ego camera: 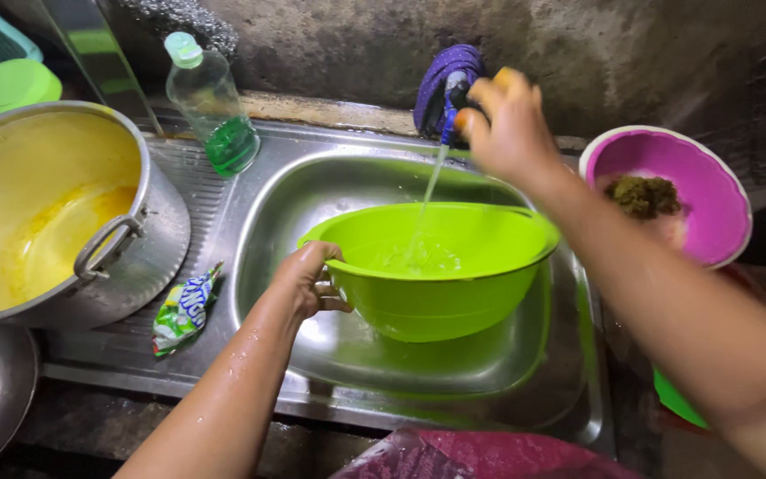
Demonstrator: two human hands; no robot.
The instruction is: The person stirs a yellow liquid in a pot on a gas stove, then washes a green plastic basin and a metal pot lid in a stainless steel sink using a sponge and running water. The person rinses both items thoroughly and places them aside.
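Steel sink (259, 222) with ribbed drainboard (192, 191) below a stained concrete wall (356, 44).

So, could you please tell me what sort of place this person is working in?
Most likely a simple home kitchen's washing-up area: a stainless steel sink where water runs from a tap into a lime-green plastic bowl, beside a large aluminium cooking pot and a clear bottle of green liquid.

You've got a lime-green plastic bowl (436, 266) sitting upright in the steel sink basin, slightly right of centre. It's round, glossy, with a shallow pool of water in the bottom. A thin stream falls into it from the tap (448, 105) at the far edge; the tap is wrapped in purple cloth and partly hidden.
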